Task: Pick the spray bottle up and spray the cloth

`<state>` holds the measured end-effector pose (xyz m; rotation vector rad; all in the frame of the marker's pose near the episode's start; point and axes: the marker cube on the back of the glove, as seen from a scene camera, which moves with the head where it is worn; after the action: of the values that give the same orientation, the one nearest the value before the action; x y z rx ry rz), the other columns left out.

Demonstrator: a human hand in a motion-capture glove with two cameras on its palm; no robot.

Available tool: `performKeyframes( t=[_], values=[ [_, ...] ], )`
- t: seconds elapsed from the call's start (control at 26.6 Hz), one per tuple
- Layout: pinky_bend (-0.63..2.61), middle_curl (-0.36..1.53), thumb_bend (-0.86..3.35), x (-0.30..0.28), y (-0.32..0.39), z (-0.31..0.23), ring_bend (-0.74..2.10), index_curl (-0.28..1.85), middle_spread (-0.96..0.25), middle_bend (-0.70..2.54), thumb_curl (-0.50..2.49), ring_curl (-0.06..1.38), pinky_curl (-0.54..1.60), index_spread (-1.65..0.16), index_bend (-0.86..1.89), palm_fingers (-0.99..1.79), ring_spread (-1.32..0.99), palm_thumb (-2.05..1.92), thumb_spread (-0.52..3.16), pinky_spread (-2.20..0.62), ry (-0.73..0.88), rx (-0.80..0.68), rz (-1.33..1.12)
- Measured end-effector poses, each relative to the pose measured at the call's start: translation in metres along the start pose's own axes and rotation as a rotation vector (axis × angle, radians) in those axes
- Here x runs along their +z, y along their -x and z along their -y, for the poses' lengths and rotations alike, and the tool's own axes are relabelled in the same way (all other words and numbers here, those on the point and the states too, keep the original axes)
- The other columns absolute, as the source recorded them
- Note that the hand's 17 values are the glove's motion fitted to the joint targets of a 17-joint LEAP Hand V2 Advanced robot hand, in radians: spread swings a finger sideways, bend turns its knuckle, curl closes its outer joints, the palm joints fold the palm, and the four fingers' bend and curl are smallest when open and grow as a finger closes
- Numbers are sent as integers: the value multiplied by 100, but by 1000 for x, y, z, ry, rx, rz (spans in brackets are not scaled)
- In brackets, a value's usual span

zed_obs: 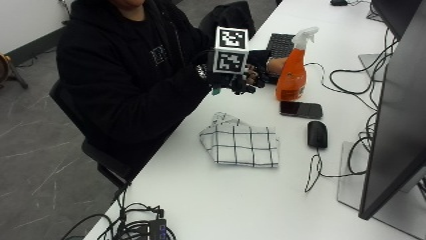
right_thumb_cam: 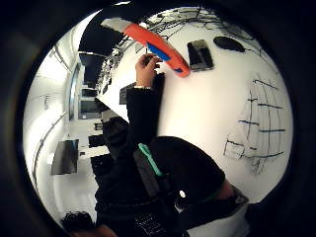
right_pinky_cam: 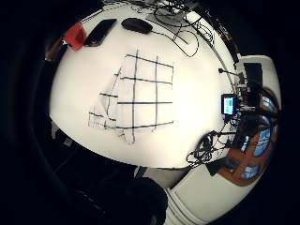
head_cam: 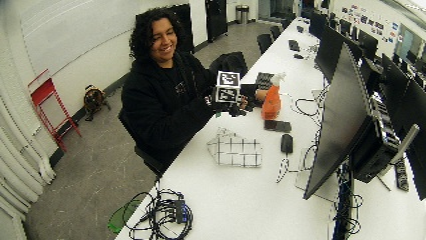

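Black-gloved right hand [zed_obs: 233,80] raised above table [zed_obs: 266,200], fingers loosely curled, empty

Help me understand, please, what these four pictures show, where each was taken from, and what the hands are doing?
No machine here: a person sits at a white table. Two pictures come from cameras beside the table; the two round ones come from cameras on the palm of the gloved right hand, which is raised above the table and holds nothing. The bare hand holds the orange spray bottle, which stands on the table. Also on the table lie a checked cloth, a phone, a mouse and a keyboard.
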<state>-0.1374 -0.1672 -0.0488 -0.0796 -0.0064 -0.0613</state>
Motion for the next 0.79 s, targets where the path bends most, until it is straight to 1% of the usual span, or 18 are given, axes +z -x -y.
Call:
performKeyframes(
  t=[0.49,0.79],
  values=[
    [35,32,-2,11,-5,-8,40,28,6,19,31,32,34,-35,16,18,-1,26,105,21,62,3,-15],
    [34,32,-2,11,-6,-9,39,28,6,18,30,31,34,-35,15,18,-1,26,106,21,64,-6,-15]
  ],
)
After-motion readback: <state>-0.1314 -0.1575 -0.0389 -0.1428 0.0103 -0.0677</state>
